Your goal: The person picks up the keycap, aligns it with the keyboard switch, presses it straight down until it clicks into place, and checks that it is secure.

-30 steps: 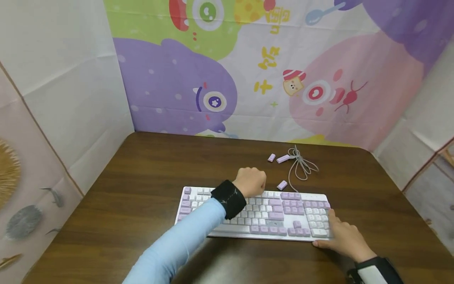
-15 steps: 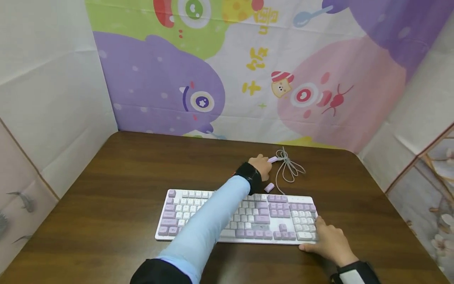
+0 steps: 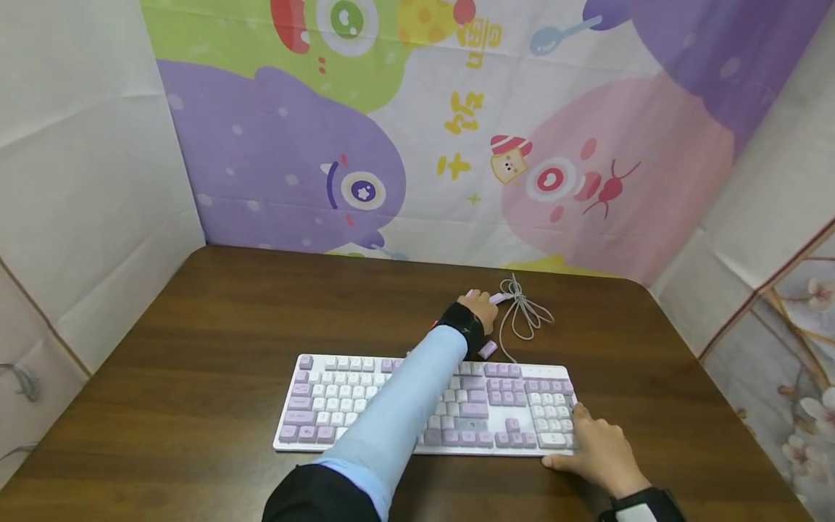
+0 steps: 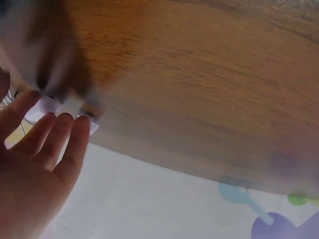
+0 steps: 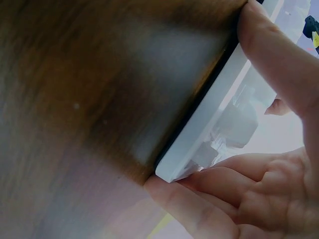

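Observation:
A white and lilac keyboard (image 3: 365, 395) lies on the brown table (image 3: 196, 348). My left hand (image 3: 481, 308) reaches past its back edge, the forearm crossing above the keys. Its fingertips touch a small lilac keycap (image 3: 470, 293); in the left wrist view the fingers lie loosely bent beside pale keycaps (image 4: 93, 127). A longer lilac keycap (image 3: 499, 298) lies just right of the hand, and another keycap (image 3: 487, 349) sits nearer the keyboard. My right hand (image 3: 600, 449) holds the keyboard's front right corner, thumb along the front edge and fingers against the right side.
A bundled grey cable (image 3: 522, 308) runs from the keyboard's back edge and lies coiled behind it. A cartoon-print cloth (image 3: 443, 217) hangs behind the table's back edge, with pale panels on both sides.
My left hand has moved from above the keyboard to the keycaps behind it, beside the cable. The right hand stays at the keyboard's corner. The head view has shifted a little right.

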Demonstrator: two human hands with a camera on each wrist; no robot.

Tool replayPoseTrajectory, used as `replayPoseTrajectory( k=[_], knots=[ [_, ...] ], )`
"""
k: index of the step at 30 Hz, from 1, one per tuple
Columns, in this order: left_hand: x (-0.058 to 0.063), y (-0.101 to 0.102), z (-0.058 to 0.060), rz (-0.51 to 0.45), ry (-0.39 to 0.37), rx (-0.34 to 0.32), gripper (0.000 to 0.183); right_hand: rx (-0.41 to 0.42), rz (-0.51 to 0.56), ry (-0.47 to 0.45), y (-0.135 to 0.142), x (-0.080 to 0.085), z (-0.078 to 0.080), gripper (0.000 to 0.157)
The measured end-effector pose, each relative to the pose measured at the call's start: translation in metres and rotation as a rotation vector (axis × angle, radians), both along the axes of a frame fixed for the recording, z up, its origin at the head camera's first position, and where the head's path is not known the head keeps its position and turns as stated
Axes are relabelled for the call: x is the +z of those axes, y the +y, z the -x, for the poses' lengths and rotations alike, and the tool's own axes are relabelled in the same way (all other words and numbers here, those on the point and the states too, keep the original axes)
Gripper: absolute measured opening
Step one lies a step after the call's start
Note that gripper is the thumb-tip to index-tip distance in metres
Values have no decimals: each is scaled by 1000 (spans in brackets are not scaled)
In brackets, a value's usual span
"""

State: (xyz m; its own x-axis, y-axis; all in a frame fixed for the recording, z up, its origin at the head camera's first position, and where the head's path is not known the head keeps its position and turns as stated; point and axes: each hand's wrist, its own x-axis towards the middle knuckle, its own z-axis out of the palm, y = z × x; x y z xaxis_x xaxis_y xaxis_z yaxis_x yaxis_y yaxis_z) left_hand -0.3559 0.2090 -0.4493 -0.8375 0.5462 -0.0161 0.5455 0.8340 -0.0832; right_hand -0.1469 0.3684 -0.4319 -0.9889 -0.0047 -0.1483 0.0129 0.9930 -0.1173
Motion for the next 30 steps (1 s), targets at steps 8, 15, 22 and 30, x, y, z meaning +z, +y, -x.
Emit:
replayPoseTrajectory(
  k=[8, 15, 22, 30],
  knots=[
    [-2, -15, -16, 92, 206, -206, 16, 13, 4, 15, -1, 1, 0, 101],
    [11, -34, -40, 118, 187, -246, 18, 18, 1, 2, 1, 0, 0, 102],
    [7, -32, -32, -31, 113, -193, 12, 13, 2, -33, 1, 0, 2, 103],
    [0, -33, -21, -76, 132, -168, 7, 3, 8, -18, -1, 3, 0, 97]
  ],
)
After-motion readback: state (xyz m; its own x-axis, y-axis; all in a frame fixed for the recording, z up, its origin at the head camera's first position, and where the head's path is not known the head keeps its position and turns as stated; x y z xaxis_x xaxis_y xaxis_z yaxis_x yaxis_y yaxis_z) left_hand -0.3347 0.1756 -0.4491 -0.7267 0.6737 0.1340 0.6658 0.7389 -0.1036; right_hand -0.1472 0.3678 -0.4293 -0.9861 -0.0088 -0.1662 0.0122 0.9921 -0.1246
